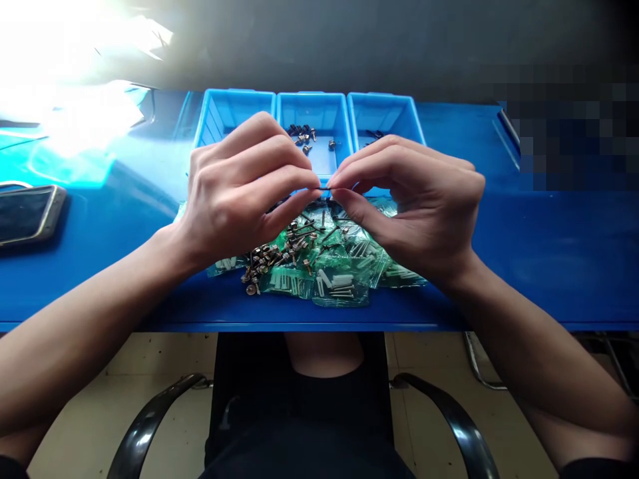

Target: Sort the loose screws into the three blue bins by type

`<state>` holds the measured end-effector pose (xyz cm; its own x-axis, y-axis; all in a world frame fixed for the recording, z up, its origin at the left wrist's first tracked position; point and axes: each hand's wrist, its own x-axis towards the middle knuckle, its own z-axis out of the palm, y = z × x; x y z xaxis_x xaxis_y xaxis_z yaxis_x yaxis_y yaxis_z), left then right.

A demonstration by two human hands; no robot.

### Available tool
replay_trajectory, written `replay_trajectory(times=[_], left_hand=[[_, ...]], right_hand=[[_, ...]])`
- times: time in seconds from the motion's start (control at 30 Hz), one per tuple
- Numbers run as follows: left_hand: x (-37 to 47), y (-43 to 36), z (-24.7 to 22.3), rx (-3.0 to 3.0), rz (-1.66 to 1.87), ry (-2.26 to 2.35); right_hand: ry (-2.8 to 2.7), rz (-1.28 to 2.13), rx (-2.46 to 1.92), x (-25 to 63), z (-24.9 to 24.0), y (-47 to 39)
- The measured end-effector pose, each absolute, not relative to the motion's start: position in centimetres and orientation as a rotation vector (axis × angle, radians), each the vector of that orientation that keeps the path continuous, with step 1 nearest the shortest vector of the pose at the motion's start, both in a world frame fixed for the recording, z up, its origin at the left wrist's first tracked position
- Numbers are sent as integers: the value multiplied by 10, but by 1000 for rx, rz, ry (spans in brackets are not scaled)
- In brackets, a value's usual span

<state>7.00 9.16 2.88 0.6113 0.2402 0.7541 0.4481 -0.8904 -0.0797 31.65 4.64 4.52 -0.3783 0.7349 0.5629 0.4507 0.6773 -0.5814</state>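
Note:
A small dark screw [324, 188] is pinched between the fingertips of my left hand [244, 186] and my right hand [414, 199], above the near edge of the blue bins. Below my hands lies a pile of loose screws with washers [274, 256], mixed with clear green-tinted packets [342, 286] of white plugs and screws. The middle bin [312, 100] holds several screws with washers. In the right bin [384, 103] some dark screws show, partly hidden by my right hand. My left hand covers part of the left bin [239, 100].
A phone [30, 213] lies on the blue table [90, 266] at the left. Bright glare covers papers or plastic at the back left. The table's front edge runs just before my body, with chair armrests [144, 426] below it.

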Motion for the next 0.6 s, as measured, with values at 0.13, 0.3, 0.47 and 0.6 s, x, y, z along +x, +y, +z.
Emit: replay_trajectory(times=[0.13,0.3,0.47,0.6], left_hand=[[68,94,30,-2504,-1206,-516],[66,91,35,-2498,-1167,-492],[65,92,35,-2471,-1180,-484],[64,94,34,-2450,-1159,-436]], right_hand=[[-1923,543,-874,312,47,45],[-1872,613,-874,311,47,43],[-1837,680,-903,311,47,43],[-1761,743,-817,312,41,49]])
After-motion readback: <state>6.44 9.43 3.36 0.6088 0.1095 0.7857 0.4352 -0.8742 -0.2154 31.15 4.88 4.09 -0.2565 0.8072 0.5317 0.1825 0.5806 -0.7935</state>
